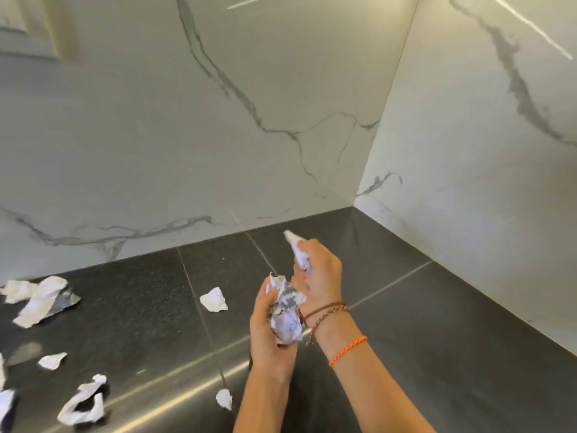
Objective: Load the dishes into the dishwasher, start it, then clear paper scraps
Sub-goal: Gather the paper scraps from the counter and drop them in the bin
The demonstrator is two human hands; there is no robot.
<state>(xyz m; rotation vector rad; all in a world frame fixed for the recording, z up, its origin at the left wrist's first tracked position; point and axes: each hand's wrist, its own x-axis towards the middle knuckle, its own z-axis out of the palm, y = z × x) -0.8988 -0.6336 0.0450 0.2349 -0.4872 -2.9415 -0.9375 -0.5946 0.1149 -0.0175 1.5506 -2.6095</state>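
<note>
My left hand (268,335) grips a crumpled wad of printed paper (285,314) above the dark countertop (406,323). Just behind it, my right hand (318,276) holds a smaller white paper scrap (296,248) that sticks out past the fingers. The two hands are close together, near the counter's middle. Loose scraps lie on the counter: one (214,300) left of my hands, a small one (224,399) near my left forearm, a torn strip (82,401) at the lower left, and a pile (37,296) at the far left.
White marble walls (218,135) close off the counter at the back and on the right, meeting in a corner. Another small scrap (52,360) lies at the left. A pale cabinet edge (46,26) hangs at the upper left.
</note>
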